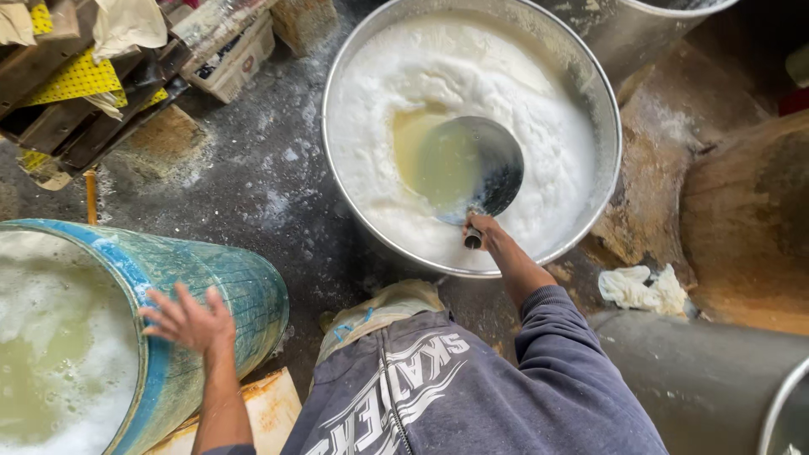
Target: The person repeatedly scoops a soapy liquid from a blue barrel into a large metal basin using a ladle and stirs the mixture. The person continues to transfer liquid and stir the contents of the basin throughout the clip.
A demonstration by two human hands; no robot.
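Right hand (pixel 482 226) grip clenched on ladle (pixel 468 167) handle, bowl dipped in yellow liquid amid foam, centre of big metal basin (pixel 608 126) on floor. Left hand (pixel 187 320) spread, resting on blue drum (pixel 227 291) rim. Best keep ladle level, skim slowly.

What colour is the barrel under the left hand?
Blue-green, with a brighter blue rim: the barrel, seen in the head view.

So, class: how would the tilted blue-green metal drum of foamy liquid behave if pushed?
The blue-green metal drum probably feels heavy, being nearly full. Already leaning, steadied by the left hand, it could tip and slosh. Its round wall suggests it would roll.
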